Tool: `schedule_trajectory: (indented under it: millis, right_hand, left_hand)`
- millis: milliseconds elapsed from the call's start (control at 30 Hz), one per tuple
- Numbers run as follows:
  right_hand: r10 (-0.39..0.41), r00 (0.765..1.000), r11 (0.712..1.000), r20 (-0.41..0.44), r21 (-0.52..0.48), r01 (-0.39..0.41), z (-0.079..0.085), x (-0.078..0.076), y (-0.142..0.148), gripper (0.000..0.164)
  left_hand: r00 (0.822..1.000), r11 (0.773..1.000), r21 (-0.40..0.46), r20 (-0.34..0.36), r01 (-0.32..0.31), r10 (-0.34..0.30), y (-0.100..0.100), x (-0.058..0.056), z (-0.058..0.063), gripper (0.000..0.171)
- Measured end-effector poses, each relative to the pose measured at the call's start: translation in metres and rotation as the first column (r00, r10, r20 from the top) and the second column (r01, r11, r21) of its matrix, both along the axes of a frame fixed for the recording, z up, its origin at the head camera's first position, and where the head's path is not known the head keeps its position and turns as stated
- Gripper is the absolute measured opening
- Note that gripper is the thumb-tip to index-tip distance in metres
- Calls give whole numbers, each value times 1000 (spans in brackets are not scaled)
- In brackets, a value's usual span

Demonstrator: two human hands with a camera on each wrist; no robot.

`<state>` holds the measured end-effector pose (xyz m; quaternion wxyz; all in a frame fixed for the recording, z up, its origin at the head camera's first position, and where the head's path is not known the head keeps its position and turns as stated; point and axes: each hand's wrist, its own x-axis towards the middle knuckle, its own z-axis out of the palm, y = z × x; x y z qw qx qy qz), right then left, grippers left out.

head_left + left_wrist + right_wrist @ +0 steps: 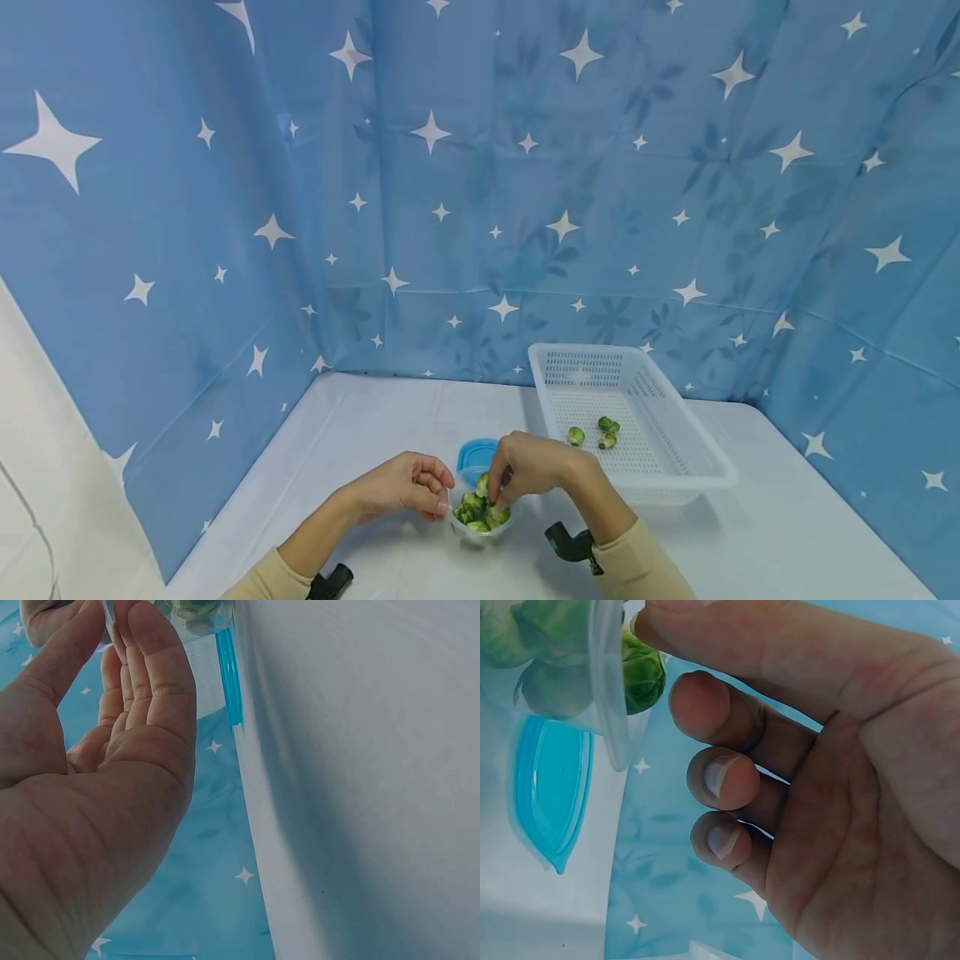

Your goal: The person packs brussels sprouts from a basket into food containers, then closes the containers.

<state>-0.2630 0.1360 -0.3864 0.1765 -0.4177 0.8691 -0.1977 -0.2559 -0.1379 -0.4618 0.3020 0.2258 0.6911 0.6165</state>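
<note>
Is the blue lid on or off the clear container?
Off: the blue lid lies on the table beyond the clear container, where Brussels sprouts show at the uncovered top.

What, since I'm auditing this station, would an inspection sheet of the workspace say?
Surface: white table, faintly creased.
Job's things: clear container with Brussels sprouts; blue lid behind it; white basket with more sprouts.
Clutter: nothing seen.
Hands: left hand pinches the container's rim; right hand at the sprouts, grip unclear.
Cables: thin cable-like line at the head view's far left.
Surroundings: blue starred curtain behind and on both sides.
</note>
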Motion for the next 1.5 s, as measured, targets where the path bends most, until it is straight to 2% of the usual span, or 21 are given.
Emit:
schedule_trajectory:
  millis: [333,500,767,933,1067,1267,1500]
  right_hand:
    - [-4,1000,998,2,-58,4,4,-2,6,12]
    - [-52,998,989,-20,-142,49,8,-6,14,22]
    - [-161,976,958,-148,-260,119,17,-9,26,49]
    - [-200,949,935,-243,-338,111,21,-12,30,59]
    - [-230,936,917,-267,-382,117,24,-14,32,60]
    - [-282,924,899,-257,-407,161,31,-15,33,58]
    - [-306,917,899,-258,-395,189,46,-15,34,55]
  left_hand:
    - [1000,1000,-4,-4,2,-2,0,-1,0,42]
    - [1000,1000,-2,-10,8,-8,0,-1,0,42]
    - [1000,1000,-3,-12,13,-13,0,0,0,44]
    - [1000,1000,-1,-9,14,-14,-1,1,1,44]
    - [1000,1000,7,-8,9,-9,-1,1,2,40]
    - [1000,1000,8,-1,11,-11,-1,1,3,41]
    - [1000,1000,6,7,-1,1,0,2,4,41]
